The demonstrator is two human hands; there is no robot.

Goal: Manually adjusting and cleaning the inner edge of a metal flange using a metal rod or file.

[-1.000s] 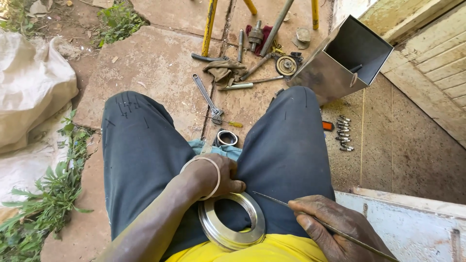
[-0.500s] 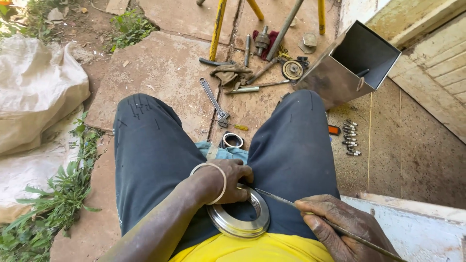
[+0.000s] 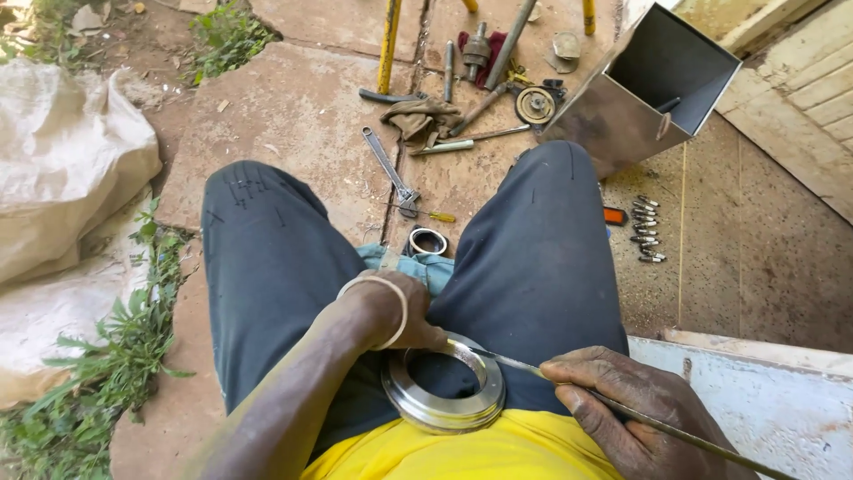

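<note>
Low in the frame's middle, a shiny metal ring (image 3: 444,391) lies on the person's lap, between dark trouser legs. Their left hand (image 3: 402,311) rests on its upper left rim, fingers curled together against it. At lower right, the right hand (image 3: 626,409) pinches a thin metal rod (image 3: 524,363), whose tip touches the ring's upper right edge. Farther up, an adjustable wrench (image 3: 391,171) and an open metal box (image 3: 649,89) lie on the paving.

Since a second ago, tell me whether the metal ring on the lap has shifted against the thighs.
No. The metal ring sits on the lap between the thighs, above the yellow shirt, as before, with the left hand on its rim; only the camera moved.
</note>
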